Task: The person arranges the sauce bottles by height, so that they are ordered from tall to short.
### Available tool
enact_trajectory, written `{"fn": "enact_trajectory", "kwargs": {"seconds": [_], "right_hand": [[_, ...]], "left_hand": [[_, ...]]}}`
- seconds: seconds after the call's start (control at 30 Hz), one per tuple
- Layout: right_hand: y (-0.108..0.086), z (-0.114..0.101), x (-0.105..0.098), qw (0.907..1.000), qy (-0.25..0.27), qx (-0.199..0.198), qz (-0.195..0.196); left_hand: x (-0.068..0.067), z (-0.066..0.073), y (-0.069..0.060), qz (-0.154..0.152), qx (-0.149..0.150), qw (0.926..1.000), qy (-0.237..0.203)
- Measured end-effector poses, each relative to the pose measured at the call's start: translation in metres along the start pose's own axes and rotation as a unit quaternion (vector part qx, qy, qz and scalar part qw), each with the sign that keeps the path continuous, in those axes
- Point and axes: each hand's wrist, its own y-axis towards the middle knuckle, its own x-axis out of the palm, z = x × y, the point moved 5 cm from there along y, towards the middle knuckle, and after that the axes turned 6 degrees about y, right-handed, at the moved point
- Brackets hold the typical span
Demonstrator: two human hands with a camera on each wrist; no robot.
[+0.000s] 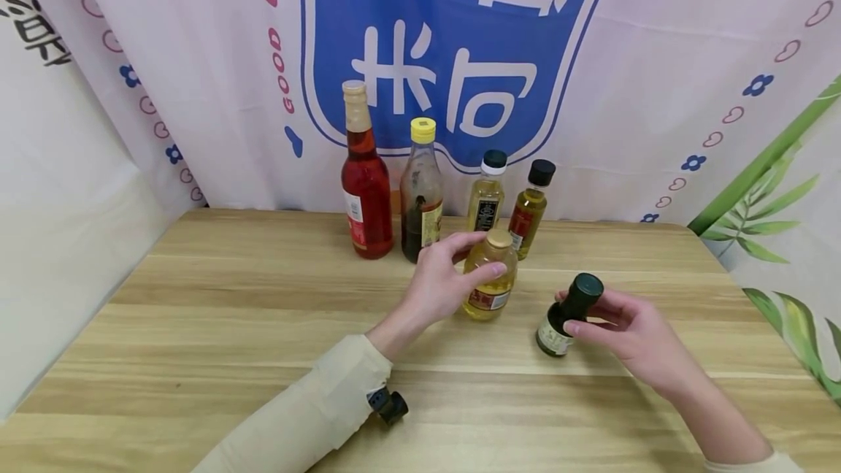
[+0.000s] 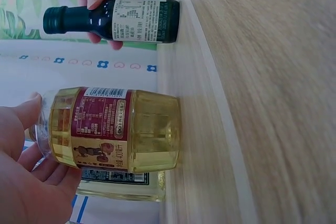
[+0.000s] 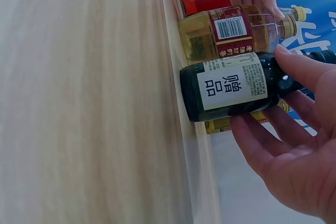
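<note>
My left hand (image 1: 439,283) grips the upper part of a squat bottle of yellow oil (image 1: 486,299) with a gold cap. In the left wrist view, this oil bottle (image 2: 105,129) shows a dark red label, with its base at the tabletop. To its right, my right hand (image 1: 647,338) holds a small dark green bottle (image 1: 555,331) by the neck and shoulder, thumb on the near side. The green bottle tilts slightly in the head view. Its pale label (image 3: 231,85) faces the right wrist camera. Whether its base touches the table is hard to tell.
Along the back stand a tall red bottle (image 1: 368,199), a dark sauce bottle (image 1: 414,232) with a yellow cap, and two slim oil bottles (image 1: 488,192) with dark caps. A printed curtain (image 1: 250,130) hangs behind the wooden table (image 1: 263,298).
</note>
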Motion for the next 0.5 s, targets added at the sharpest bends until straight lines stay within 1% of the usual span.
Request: {"fn": "enact_trajectory", "kwargs": {"seconds": [0.17, 0.3, 0.5], "right_hand": [[-0.0027, 0.0001, -0.0022, 0.9997, -0.020, 0.009, 0.011], [-0.0041, -0.0001, -0.0050, 0.9993, -0.032, 0.012, 0.014], [-0.0036, -0.0012, -0.0058, 0.9995, -0.029, 0.004, 0.011]], "left_hand": [[0.0018, -0.0013, 0.0016, -0.003, -0.002, 1.0000, 0.004], [0.0006, -0.0018, 0.0034, -0.005, 0.007, 0.9999, 0.013], [-0.0037, -0.0036, 0.0059, -0.024, 0.017, 0.9992, 0.026]]}}
